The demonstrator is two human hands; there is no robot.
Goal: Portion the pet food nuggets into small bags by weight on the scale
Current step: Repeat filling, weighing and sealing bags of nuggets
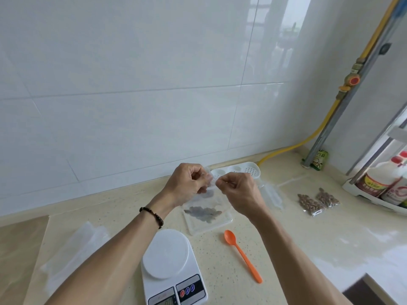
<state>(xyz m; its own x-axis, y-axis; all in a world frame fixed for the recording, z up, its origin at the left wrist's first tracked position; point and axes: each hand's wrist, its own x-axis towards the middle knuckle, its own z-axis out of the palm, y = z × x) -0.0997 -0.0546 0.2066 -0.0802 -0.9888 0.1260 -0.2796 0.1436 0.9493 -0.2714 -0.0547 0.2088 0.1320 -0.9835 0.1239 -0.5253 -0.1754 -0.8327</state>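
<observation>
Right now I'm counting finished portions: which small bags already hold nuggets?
The two filled bags lying right of the spoon; the bag pinched between both hands looks empty.

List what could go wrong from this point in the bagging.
1. Both hands, left hand and right hand, pinch the clear bag above the nugget tray; thin film may slip or tear.
2. The orange spoon lies loose near the scale; a forearm could knock it.
3. The filled bags sit apart, so counts could get mixed.

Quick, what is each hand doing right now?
Left hand: pinching the small clear bag.
Right hand: pinching the same bag.
</observation>
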